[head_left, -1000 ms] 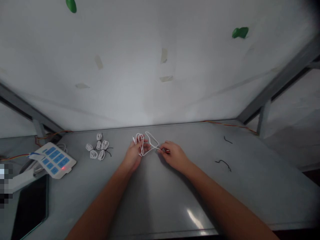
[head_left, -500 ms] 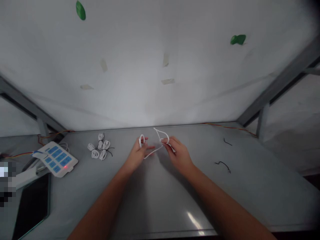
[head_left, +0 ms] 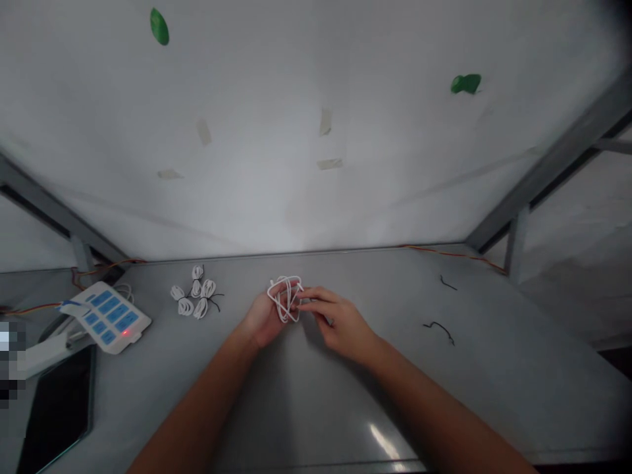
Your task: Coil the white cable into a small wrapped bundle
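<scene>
Cable (head_left: 287, 299) right of bundles (head_left: 204, 301)

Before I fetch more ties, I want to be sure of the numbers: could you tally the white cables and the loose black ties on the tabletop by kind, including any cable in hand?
Tied white cable bundles: 3
Untied white cable in the left hand: 1
Loose black ties: 2
Total: 6

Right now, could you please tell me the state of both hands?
Left hand: palm up, holding the cable.
Right hand: at the cable; whether closed on it cannot be told.
</scene>
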Demonstrator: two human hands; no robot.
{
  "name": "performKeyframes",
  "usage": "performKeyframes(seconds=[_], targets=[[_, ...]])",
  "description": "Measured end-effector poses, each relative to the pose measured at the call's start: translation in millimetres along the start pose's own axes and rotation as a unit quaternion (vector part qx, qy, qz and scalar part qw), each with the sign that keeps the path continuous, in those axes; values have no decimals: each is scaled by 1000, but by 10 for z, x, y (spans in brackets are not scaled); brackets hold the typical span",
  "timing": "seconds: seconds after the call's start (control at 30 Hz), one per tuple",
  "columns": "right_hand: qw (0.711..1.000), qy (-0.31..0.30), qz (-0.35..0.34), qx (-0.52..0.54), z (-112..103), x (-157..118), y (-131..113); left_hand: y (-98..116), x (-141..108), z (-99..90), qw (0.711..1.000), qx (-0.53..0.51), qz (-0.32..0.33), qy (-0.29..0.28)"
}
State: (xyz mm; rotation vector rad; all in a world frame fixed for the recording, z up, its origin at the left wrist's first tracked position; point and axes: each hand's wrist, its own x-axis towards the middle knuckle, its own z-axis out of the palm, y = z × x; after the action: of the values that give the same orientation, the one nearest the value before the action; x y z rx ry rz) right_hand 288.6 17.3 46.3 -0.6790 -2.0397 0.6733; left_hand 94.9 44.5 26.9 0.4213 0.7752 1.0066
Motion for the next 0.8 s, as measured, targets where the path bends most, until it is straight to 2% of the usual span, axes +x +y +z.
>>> performKeyframes(seconds=[0.27,0.53,0.67,0.8], targets=[[990,101,95,40,-29,63,59,49,-87,85,1000,26,-3,12],[949,198,207,133,-33,53,362,19,-83,64,991,83,102,20],[945,214,215,120,-66,47,398,-23,-68,19,980,145,138,19],[970,178,167,23,-122,49,251,-83,-75,34,962,220,153,51]])
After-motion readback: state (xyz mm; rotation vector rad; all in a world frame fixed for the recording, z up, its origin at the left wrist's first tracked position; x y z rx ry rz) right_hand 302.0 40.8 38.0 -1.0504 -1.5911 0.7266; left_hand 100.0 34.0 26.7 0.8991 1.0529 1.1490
